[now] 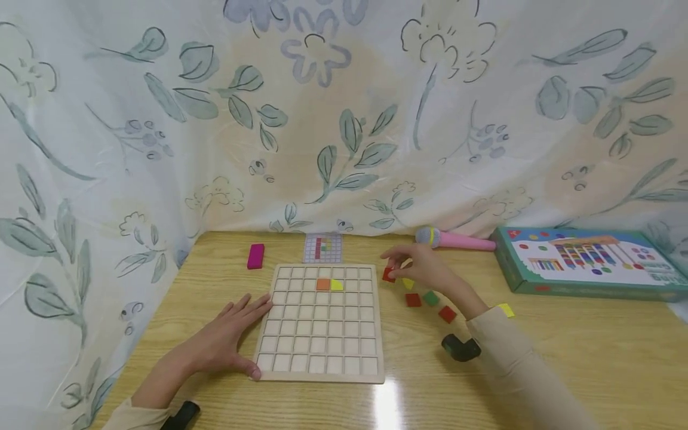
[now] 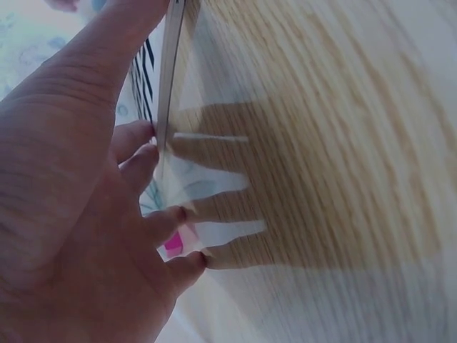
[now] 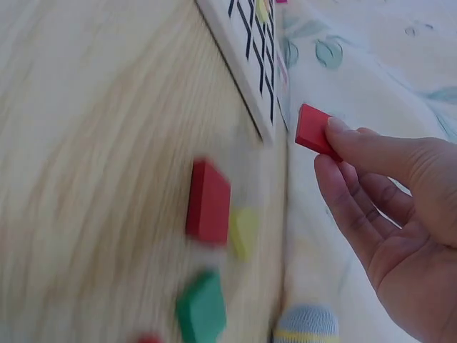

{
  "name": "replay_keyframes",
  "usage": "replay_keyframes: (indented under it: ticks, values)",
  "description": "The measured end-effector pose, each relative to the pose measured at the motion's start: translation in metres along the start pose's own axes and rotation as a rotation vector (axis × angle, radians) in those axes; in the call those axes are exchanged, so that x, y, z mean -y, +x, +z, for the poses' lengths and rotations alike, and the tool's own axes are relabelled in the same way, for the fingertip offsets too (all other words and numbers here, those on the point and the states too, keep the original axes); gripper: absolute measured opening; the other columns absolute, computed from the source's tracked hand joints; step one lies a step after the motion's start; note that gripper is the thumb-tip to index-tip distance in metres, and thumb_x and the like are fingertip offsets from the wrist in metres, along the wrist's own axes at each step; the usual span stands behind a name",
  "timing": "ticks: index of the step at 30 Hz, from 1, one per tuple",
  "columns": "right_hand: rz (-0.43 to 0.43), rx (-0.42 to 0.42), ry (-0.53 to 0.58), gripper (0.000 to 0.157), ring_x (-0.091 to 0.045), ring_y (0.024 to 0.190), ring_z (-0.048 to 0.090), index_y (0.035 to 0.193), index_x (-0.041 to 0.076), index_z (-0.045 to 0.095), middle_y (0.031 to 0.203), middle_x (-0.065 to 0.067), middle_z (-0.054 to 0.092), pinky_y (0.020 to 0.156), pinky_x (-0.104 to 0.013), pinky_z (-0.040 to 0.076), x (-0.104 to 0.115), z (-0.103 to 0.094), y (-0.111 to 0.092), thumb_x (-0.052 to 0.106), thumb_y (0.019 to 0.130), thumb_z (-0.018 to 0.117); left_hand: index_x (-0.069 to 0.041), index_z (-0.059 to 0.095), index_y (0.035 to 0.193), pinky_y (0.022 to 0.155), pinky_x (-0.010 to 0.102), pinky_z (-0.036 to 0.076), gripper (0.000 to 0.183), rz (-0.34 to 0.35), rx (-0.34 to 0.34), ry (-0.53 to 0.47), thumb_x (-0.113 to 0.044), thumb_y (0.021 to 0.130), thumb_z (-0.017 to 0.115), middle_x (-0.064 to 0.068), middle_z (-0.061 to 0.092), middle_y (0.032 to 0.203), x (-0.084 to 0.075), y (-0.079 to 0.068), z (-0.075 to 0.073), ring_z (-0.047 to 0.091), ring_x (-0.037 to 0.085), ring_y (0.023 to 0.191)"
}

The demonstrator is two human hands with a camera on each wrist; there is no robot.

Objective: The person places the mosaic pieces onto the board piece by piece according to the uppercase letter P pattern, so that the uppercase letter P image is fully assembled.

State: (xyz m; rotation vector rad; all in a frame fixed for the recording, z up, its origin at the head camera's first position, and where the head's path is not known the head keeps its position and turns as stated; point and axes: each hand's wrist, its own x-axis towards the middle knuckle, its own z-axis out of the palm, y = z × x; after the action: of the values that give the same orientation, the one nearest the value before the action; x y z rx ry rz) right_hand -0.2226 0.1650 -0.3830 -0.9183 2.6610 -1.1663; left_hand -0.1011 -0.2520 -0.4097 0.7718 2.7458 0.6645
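Between thumb and fingertips my right hand [image 1: 427, 269] pinches a small red square tile [image 3: 313, 130], raised beside the grid board's far right corner. The wooden grid board [image 1: 379, 340] lies flat. An orange square [image 1: 323, 284] and a yellow piece [image 1: 337, 285] sit side by side in its second row from the far edge. My left hand [image 1: 223, 335] rests along the board's left edge with fingers spread, its thumb at the near corner. Near my right hand lie a red tile [image 1: 413, 300], a green tile [image 1: 431, 298], another red tile [image 1: 447, 314] and a yellow piece [image 1: 408, 283].
Behind the board lies a card [image 1: 323, 254] with a coloured grid pattern, and a magenta block [image 1: 255, 256] to its left. A pink toy microphone [image 1: 463, 240] and a green toy box [image 1: 586, 288] stand back right. One yellow piece [image 1: 507, 310] lies by my right sleeve. A floral curtain [image 1: 344, 149] backs the table.
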Motion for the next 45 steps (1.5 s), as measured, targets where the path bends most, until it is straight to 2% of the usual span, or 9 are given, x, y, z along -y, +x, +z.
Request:
replay_keyframes:
  ticks: [3, 10, 14, 25, 29, 33, 39, 45]
  values:
    - [0.003, 0.015, 0.040, 0.034, -0.019, 0.086, 0.064, 0.116, -0.004, 0.067, 0.089, -0.002, 0.068, 0.072, -0.029, 0.056, 0.007, 0.013, 0.012, -0.002, 0.083, 0.075, -0.005, 0.035, 0.152, 0.113, 0.067, 0.011, 0.122, 0.007, -0.006, -0.006, -0.071, 0.057, 0.076, 0.014, 0.027, 0.159, 0.001, -0.002, 0.001, 0.015, 0.051, 0.143]
    - [-0.012, 0.057, 0.015, 0.031, -0.013, 0.082, 0.061, 0.112, -0.002, 0.069, 0.086, 0.000, 0.067, 0.071, -0.023, 0.051, 0.027, 0.047, 0.041, -0.001, 0.082, 0.076, -0.005, 0.035, 0.151, 0.113, 0.067, 0.012, 0.122, 0.018, -0.017, 0.000, -0.071, 0.057, 0.076, 0.013, 0.028, 0.159, 0.001, -0.001, 0.002, 0.016, 0.051, 0.143]
    - [-0.018, 0.078, 0.077, 0.030, -0.013, 0.081, 0.060, 0.112, -0.003, 0.069, 0.086, -0.002, 0.067, 0.071, -0.022, 0.051, 0.036, 0.066, 0.054, -0.002, 0.082, 0.075, -0.005, 0.035, 0.151, 0.113, 0.067, 0.012, 0.122, 0.016, -0.016, -0.001, -0.070, 0.057, 0.076, 0.013, 0.028, 0.159, 0.001, -0.001, 0.003, 0.015, 0.051, 0.143]
    - [-0.003, 0.045, 0.233, 0.025, -0.011, 0.077, 0.062, 0.108, -0.002, 0.071, 0.085, -0.004, 0.069, 0.068, -0.021, 0.051, 0.050, 0.107, 0.084, -0.002, 0.083, 0.074, -0.007, 0.035, 0.152, 0.113, 0.068, 0.012, 0.122, 0.011, -0.029, 0.001, -0.072, 0.057, 0.075, 0.011, 0.028, 0.160, 0.002, -0.001, 0.007, 0.015, 0.050, 0.143]
    - [0.008, 0.067, 0.221, 0.025, -0.010, 0.076, 0.061, 0.108, -0.002, 0.071, 0.086, -0.004, 0.069, 0.069, -0.020, 0.052, 0.057, 0.116, 0.090, -0.002, 0.083, 0.075, -0.007, 0.034, 0.152, 0.113, 0.068, 0.012, 0.122, 0.012, -0.029, -0.004, -0.072, 0.057, 0.075, 0.011, 0.027, 0.160, 0.002, 0.000, 0.008, 0.015, 0.050, 0.144]
    - [0.032, 0.094, 0.144, 0.025, -0.009, 0.078, 0.061, 0.109, 0.001, 0.071, 0.087, 0.000, 0.068, 0.072, -0.019, 0.052, 0.062, 0.119, 0.091, 0.001, 0.084, 0.075, -0.008, 0.034, 0.153, 0.113, 0.068, 0.011, 0.121, 0.012, -0.027, -0.008, -0.072, 0.058, 0.075, 0.011, 0.026, 0.160, 0.002, 0.000, 0.008, 0.014, 0.050, 0.144]
    - [0.033, 0.092, 0.042, 0.022, -0.008, 0.079, 0.061, 0.106, 0.004, 0.072, 0.087, 0.002, 0.068, 0.073, -0.019, 0.052, 0.060, 0.120, 0.092, 0.005, 0.084, 0.076, -0.006, 0.035, 0.152, 0.113, 0.067, 0.011, 0.121, 0.015, -0.032, -0.012, -0.070, 0.057, 0.076, 0.012, 0.027, 0.159, 0.002, 0.001, 0.007, 0.014, 0.051, 0.144]
    - [0.036, 0.107, 0.024, 0.020, -0.009, 0.081, 0.060, 0.106, 0.005, 0.073, 0.091, 0.001, 0.069, 0.074, -0.020, 0.052, 0.060, 0.121, 0.092, 0.005, 0.086, 0.074, -0.006, 0.035, 0.152, 0.113, 0.068, 0.011, 0.121, 0.010, -0.032, -0.015, -0.069, 0.057, 0.077, 0.013, 0.027, 0.159, 0.003, 0.000, 0.006, 0.014, 0.051, 0.143]
